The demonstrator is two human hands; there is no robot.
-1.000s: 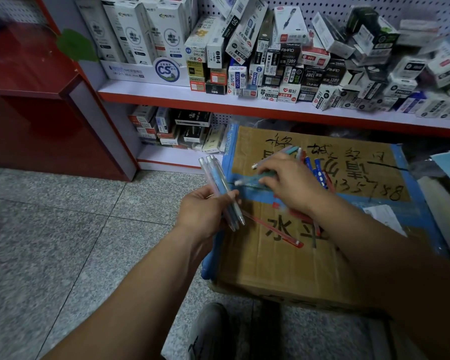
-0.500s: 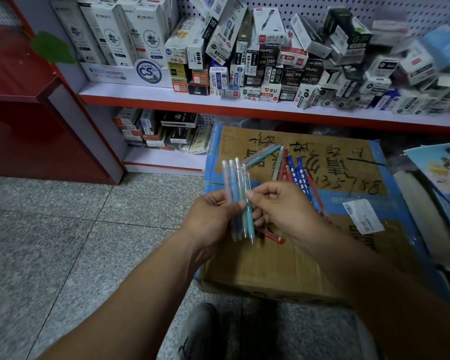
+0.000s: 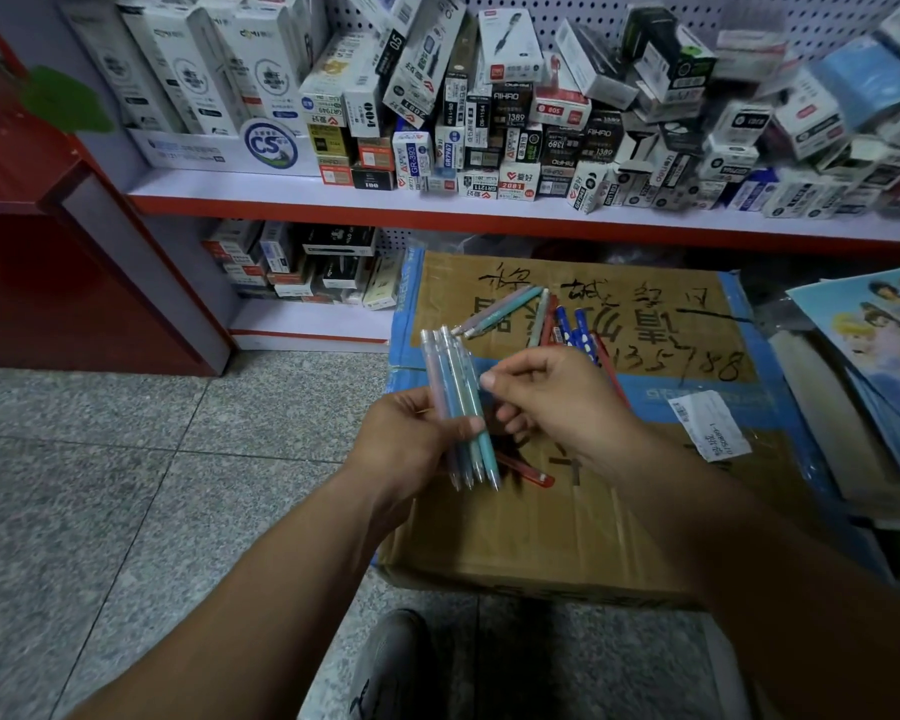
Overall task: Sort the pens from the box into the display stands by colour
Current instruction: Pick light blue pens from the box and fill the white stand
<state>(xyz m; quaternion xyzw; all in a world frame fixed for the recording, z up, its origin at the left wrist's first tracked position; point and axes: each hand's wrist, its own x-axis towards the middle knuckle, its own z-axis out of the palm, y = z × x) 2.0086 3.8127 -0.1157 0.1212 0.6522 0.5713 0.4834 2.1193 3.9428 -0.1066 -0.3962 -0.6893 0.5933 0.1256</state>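
My left hand (image 3: 411, 444) grips a bundle of several pastel pens (image 3: 458, 402), pink, blue and teal, held upright with their tips pointing down. My right hand (image 3: 557, 402) hovers just right of the bundle with loosely curled fingers, its thumb tip close to the teal pen, and holds nothing that I can see. Loose pens lie on the closed cardboard carton (image 3: 567, 517): pastel ones (image 3: 500, 309), blue ones (image 3: 572, 330) and red ones (image 3: 549, 324) beyond my right hand, plus one red pen (image 3: 526, 467) below the bundle. No display stands are in view.
A red-edged shelf (image 3: 489, 215) crowded with small pen boxes runs behind the carton, with a lower shelf (image 3: 302, 314) of boxes to the left. Illustrated booklets (image 3: 879, 356) are stacked on the right. Grey tiled floor (image 3: 126, 485) lies left; my shoe (image 3: 391, 662) is below.
My right hand lifted a teal pen off the carton, added it to the bundle in my left hand, and has now drawn slightly away from it. The bundle stands more upright.
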